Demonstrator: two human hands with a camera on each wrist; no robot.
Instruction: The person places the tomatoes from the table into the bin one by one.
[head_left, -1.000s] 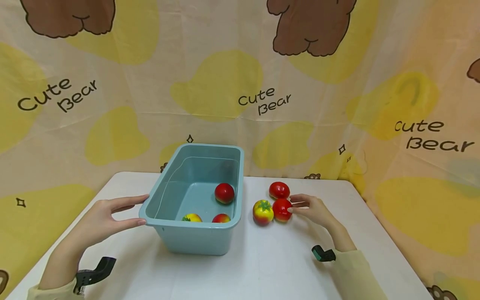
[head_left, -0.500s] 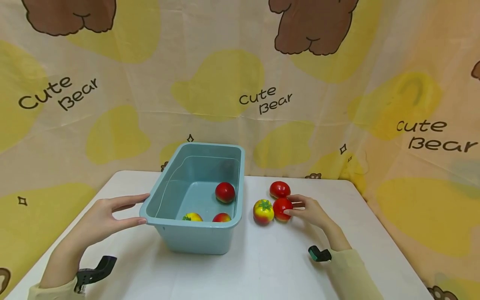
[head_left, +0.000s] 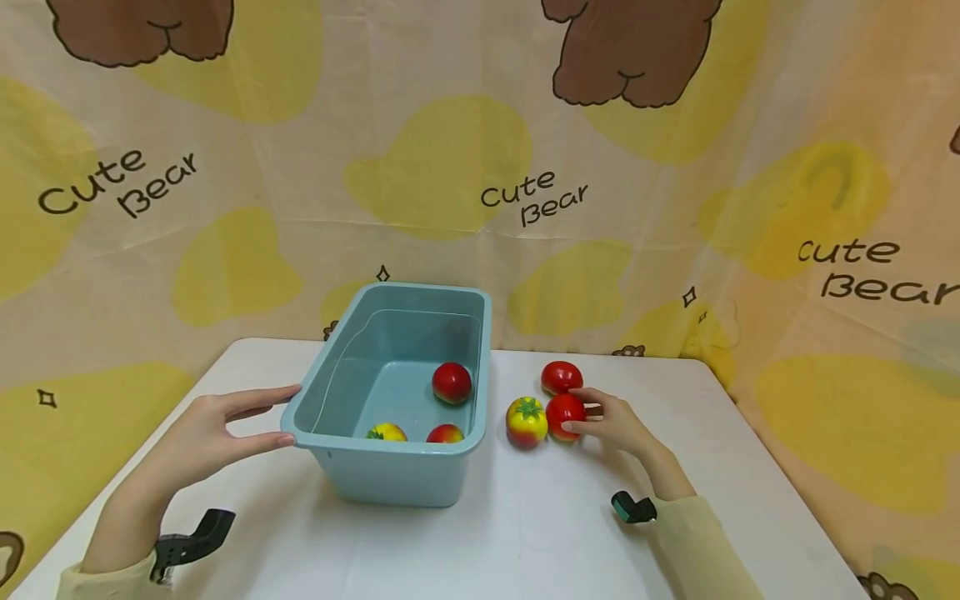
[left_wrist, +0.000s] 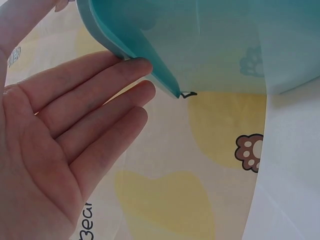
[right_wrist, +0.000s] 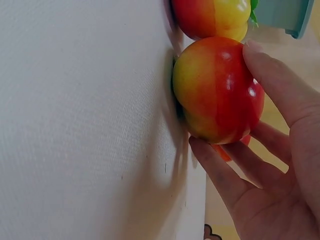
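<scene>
My left hand [head_left: 198,442] touches the near left corner of a light-blue plastic bin [head_left: 390,477] with straight fingers and thumb. In the left wrist view, the fingertips [left_wrist: 140,65] lie along the bin's rim. On the right, my right hand [head_left: 618,427] holds a shiny red toy tomato [head_left: 559,415] between thumb and fingers. Seen from the right wrist, that tomato [right_wrist: 220,90] has a yellowish underside close to the tabletop. Beside it sits a yellow-and-red toy tomato [head_left: 527,423] with green leaves on top, and behind it another red one [head_left: 561,377].
Inside the bin lie a red tomato [head_left: 452,383], a yellow one [head_left: 387,432] and a second red one [head_left: 446,433], the last two partly hidden by the near rim. Everything stands on a white table [head_left: 525,533] against a bear-print cloth backdrop [head_left: 420,167].
My right hand has shifted slightly left, and its thumb and fingers now reach further around the red tomato. The left hand stays at the bin's corner.
</scene>
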